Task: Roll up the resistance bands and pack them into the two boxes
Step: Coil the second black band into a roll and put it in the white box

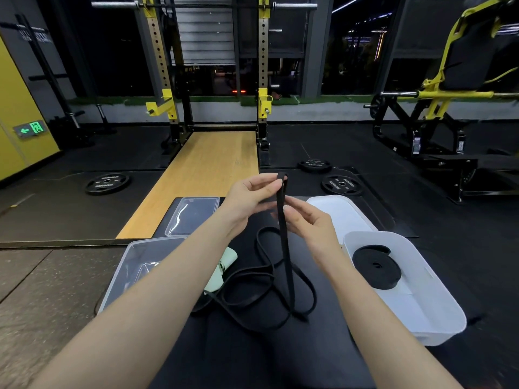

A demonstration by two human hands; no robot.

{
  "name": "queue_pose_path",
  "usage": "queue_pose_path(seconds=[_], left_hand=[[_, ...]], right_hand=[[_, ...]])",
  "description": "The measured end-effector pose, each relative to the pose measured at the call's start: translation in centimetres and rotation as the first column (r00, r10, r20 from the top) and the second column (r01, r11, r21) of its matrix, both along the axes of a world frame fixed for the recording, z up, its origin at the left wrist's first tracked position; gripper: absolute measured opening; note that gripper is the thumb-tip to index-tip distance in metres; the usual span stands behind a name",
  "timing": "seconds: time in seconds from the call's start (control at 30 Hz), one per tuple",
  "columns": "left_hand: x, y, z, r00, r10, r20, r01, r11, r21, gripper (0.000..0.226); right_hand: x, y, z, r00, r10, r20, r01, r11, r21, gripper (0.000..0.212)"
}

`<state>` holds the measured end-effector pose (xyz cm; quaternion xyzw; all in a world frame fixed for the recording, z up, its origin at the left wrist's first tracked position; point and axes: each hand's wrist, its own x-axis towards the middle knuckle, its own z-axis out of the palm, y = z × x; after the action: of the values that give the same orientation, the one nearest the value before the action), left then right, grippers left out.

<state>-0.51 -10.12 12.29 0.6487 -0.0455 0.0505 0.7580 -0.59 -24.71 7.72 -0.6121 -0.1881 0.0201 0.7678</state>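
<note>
Two boxes flank a black mat [323,346]: a clear box [123,276] left, a white box [421,313] holding a rolled band [376,266]. Left hand [250,196] and right hand [311,224] pinch a loose black band [285,248] upright between them.

Gym. Yellow-black squat rack [165,80] with barbell [202,5] upper centre, weight plates [106,183] on rubber floor, plate-loaded machine [438,108] at right, wooden lifting platform [202,175] at centre.
</note>
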Motion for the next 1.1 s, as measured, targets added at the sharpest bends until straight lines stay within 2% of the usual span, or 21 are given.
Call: queue_pose_path(seconds=[0.07, 0.23, 0.37, 0.57, 0.73, 0.97, 1.1], left_hand=[[0.2, -0.1, 0.3, 1.0, 0.027, 0.005, -0.027, 1.0, -0.008, 0.03], [0.0, -0.1, 0.9, 0.997, -0.067, -0.029, 0.063, 0.992, -0.106, 0.017], [0.1, 0.0, 0.8, 0.997, -0.046, -0.058, 0.041, 0.995, -0.091, 0.016], [0.3, 0.2, 0.4, 0.996, 0.039, -0.085, -0.04, 0.999, -0.011, 0.021], [0.2, 0.7, -0.3, 0.994, 0.082, -0.066, -0.074, 0.99, 0.123, 0.021], [0.1, 0.4, -0.6, 0.995, 0.093, -0.043, -0.085, 0.983, 0.162, 0.019], [0.1, 0.1, -1.4, 0.986, 0.166, -0.03, -0.149, 0.941, 0.303, 0.019]], right_hand=[[0.2, 0.1, 0.2, 1.0, -0.006, -0.003, 0.006, 1.0, 0.013, 0.025], [0.8, -0.2, 0.3, 0.996, -0.094, -0.003, 0.094, 0.995, -0.021, 0.014], [0.9, -0.4, 0.2, 0.989, -0.144, -0.028, 0.144, 0.99, 0.004, 0.014], [0.7, -0.9, 0.8, 0.989, -0.093, -0.114, 0.109, 0.983, 0.147, 0.011], [0.9, -1.2, 1.3, 0.993, -0.051, -0.108, 0.072, 0.977, 0.199, 0.012], [0.8, -1.2, 2.0, 0.986, 0.099, -0.131, -0.063, 0.964, 0.258, 0.018], [0.8, -0.8, 1.9, 0.985, 0.093, -0.147, -0.055, 0.968, 0.245, 0.012]])
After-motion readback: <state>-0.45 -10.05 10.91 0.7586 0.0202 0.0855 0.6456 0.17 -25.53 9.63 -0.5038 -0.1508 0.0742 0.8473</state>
